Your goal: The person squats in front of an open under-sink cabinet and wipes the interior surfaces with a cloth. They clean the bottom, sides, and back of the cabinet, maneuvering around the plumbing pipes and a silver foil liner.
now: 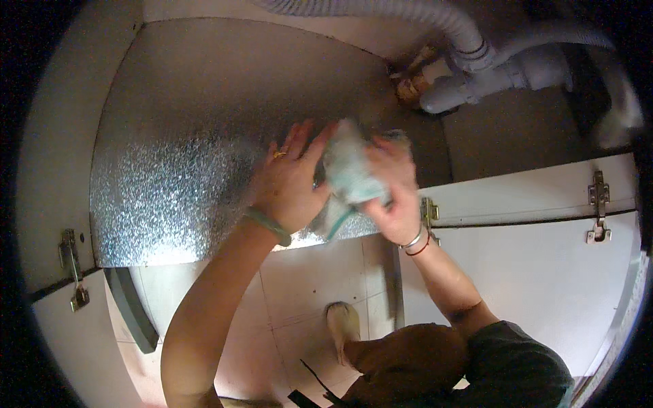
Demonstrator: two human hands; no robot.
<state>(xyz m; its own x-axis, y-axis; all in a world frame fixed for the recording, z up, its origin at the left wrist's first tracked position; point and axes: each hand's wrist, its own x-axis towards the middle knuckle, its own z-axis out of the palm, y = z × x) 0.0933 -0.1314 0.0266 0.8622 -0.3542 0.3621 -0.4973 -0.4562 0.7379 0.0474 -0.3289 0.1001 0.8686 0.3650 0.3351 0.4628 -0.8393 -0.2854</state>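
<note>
A pale white-and-green cloth (350, 170), blurred by motion, is bunched under my right hand (398, 187), whose fingers are closed around its right side. A loose corner with a green edge hangs toward the front. Just left of the cloth, my left hand (291, 177) lies with its fingers stretched out over the cabinet floor; a ring and a green bangle show on it. Both hands are above a shiny, silvery speckled liner (163, 197) that covers this floor. The cloth and right hand hide part of the liner.
Grey drain pipes (490, 85) and a ribbed hose (381, 8) run across the back right. An open white door (510, 285) stands at the right, its metal hinge (598, 204) exposed. Another hinge (73, 268) is at the left. Tiled flooring (292, 292) lies below the cabinet's front edge.
</note>
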